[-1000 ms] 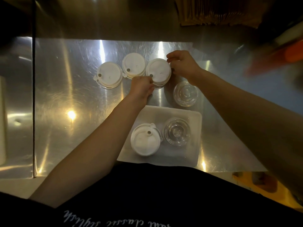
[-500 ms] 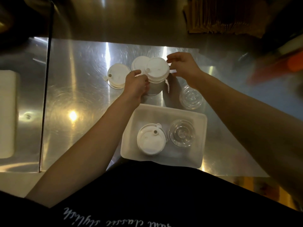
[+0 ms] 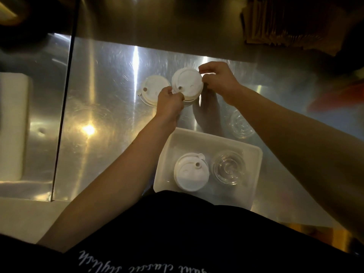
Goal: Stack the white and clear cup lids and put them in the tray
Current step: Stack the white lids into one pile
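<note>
Both hands hold a stack of white cup lids (image 3: pixel 187 83) above the steel counter. My left hand (image 3: pixel 169 103) pinches its near left edge and my right hand (image 3: pixel 218 79) grips its far right edge. The stack covers the spot where the middle white lid lay. Another white lid (image 3: pixel 152 89) lies on the counter just left of it. A stack of clear lids (image 3: pixel 241 125) sits on the counter to the right, partly behind my right forearm. The white tray (image 3: pixel 254 154) near me holds a white lid stack (image 3: pixel 190 172) and a clear lid stack (image 3: pixel 228 168) side by side.
The steel counter (image 3: pixel 102 95) ends at a dark seam on the left, with a white block (image 3: pixel 13 125) beyond it. Brown paper items (image 3: pixel 285 22) stand at the back right. A blurred orange object (image 3: pixel 338 95) is at the far right.
The right-hand white lid stack was lifted off the counter and carried left over the middle lid. Both hands moved with it. The camera view shifted.
</note>
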### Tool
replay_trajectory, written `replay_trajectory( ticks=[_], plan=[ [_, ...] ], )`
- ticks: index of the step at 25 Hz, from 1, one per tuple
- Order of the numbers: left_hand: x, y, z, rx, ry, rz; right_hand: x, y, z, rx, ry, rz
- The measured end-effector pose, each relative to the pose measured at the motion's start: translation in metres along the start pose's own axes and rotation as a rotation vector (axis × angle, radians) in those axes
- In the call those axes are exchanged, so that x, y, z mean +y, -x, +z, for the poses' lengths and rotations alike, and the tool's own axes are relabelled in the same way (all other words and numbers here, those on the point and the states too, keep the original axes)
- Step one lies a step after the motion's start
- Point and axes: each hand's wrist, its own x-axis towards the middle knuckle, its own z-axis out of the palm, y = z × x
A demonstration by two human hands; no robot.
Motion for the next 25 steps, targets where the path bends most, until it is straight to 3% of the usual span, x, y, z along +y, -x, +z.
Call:
replay_trajectory(
  ticks=[7,19,25],
  plan=[
    [-0.001,-0.009,-0.002,-0.032,-0.023,0.052,-0.003,-0.008,0.011,0.0,0.049,0.013],
    [-0.02,-0.037,0.006,-0.024,-0.072,-0.053,-0.002,-0.005,0.012,-0.09,0.138,0.001],
    [-0.007,-0.012,0.003,-0.063,-0.066,0.02,0.004,0.002,0.009,-0.094,0.133,0.003]
  ],
)
